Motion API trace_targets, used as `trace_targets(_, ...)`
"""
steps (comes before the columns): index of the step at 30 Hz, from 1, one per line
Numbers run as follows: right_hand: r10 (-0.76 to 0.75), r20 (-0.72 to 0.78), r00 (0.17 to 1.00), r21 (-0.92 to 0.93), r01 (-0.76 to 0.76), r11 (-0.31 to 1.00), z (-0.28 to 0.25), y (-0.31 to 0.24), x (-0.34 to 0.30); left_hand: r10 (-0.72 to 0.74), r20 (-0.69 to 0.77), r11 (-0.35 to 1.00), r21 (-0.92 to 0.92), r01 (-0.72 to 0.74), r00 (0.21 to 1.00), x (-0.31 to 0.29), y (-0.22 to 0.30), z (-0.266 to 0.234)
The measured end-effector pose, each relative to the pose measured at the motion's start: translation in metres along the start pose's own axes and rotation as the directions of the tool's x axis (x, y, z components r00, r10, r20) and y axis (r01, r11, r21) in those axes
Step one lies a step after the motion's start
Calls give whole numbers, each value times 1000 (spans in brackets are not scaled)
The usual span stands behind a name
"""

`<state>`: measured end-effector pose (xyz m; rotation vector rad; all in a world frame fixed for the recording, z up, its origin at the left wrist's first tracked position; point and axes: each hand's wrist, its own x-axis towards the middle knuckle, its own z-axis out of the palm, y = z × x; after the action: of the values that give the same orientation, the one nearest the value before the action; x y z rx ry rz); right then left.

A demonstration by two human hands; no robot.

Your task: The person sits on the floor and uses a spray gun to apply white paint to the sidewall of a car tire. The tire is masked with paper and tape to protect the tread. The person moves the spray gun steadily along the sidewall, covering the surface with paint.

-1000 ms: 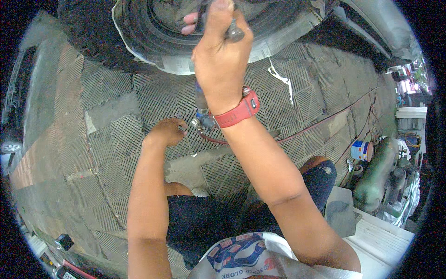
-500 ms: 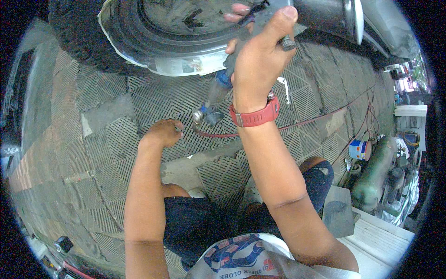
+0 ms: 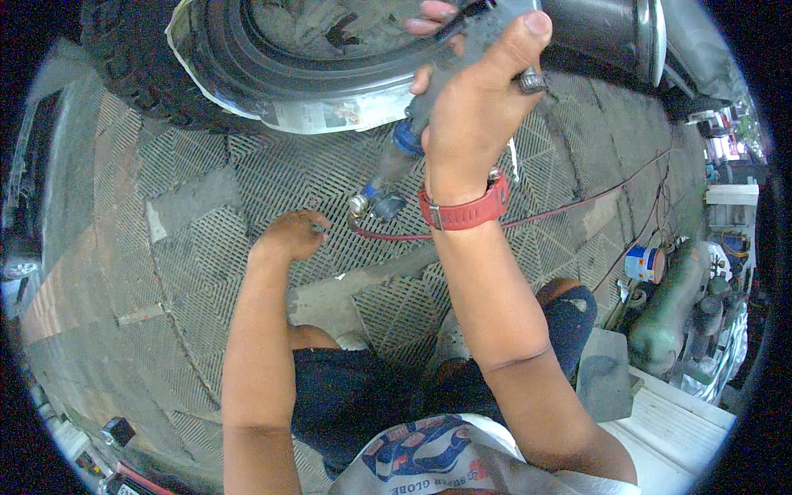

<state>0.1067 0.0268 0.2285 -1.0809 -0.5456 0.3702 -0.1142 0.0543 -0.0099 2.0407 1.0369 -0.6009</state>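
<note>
My right hand (image 3: pixel 483 107) grips a spray gun (image 3: pixel 495 29) at the top middle, beside a wheel. The gun's large dark cup (image 3: pixel 590 33), with a pale rim, sticks out to the right past my thumb. Below the grip are a blue collar (image 3: pixel 407 137) and a metal fitting (image 3: pixel 359 204), where a dark red air hose (image 3: pixel 392 237) joins. My left hand (image 3: pixel 289 237) hangs over the floor, left of the fitting; its fingers are loosely curled and apart, and it seems to hold nothing. A knobbly tyre (image 3: pixel 124 74) surrounds a wheel rim (image 3: pixel 272 78), with printed paper (image 3: pixel 330 118) along its edge.
Ribbed tiles (image 3: pixel 198 272) cover the floor, with the hose running across them to the right. At right stand a blue-and-white can (image 3: pixel 643 264), a green tank (image 3: pixel 664 322) and clutter. My knees (image 3: pixel 569 318) are bent close below my arms; a white slatted surface (image 3: pixel 668 421) lies at lower right.
My right hand and the spray gun have shifted slightly right, with the cup and fitting moving along. The left hand stays almost in place.
</note>
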Motion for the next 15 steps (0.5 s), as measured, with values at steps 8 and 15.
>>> trace_targets(8,86,266,960,-60,-73,996,4,-9,-25,-16,11,999,43,16,1000,9,0,4)
trace_targets(15,-46,59,997,-26,47,999,-11,22,19,-22,-19,999,48,23,1000,0,3,2)
